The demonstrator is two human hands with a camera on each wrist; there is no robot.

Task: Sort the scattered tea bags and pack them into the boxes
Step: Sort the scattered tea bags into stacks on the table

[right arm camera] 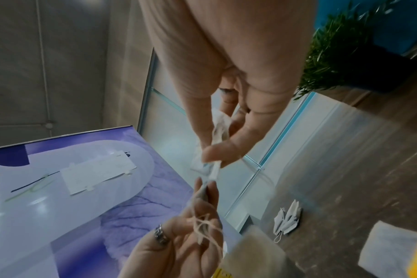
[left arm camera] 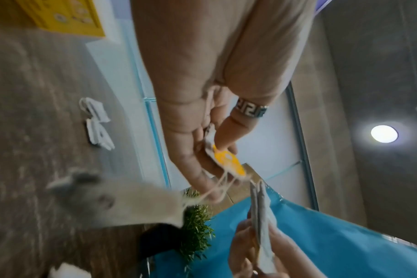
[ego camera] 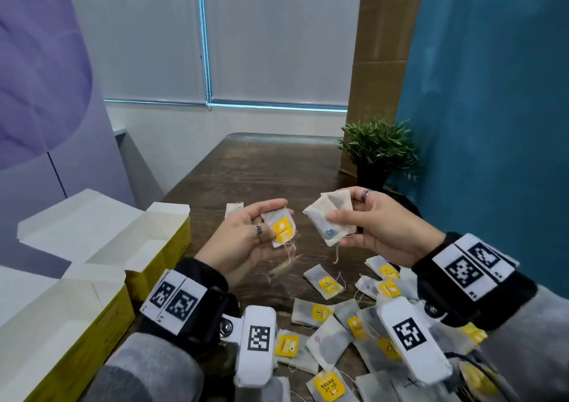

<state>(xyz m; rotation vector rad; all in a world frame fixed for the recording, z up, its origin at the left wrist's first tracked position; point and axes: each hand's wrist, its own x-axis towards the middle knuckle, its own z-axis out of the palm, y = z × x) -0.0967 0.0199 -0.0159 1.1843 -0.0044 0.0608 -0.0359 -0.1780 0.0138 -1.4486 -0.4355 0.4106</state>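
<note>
Both hands are raised above a dark wooden table [ego camera: 261,170]. My left hand [ego camera: 246,235] pinches a tea bag with a yellow tag [ego camera: 281,227] between thumb and fingers; its string dangles below. In the left wrist view the same yellow tag [left arm camera: 229,161] sits under the thumb. My right hand [ego camera: 369,229] grips two or three pale tea bags [ego camera: 328,216] stacked together, seen edge-on [right arm camera: 218,131] in the right wrist view. Several loose tea bags [ego camera: 326,284] with yellow tags lie scattered near the table's front. Two open yellow boxes [ego camera: 160,247] with white flaps stand at the left.
A potted green plant [ego camera: 380,149] stands at the table's far right, against a blue partition [ego camera: 492,124]. One more tea bag [ego camera: 234,209] lies behind my left hand. A purple-and-white panel [ego camera: 37,78] rises behind the boxes at the left.
</note>
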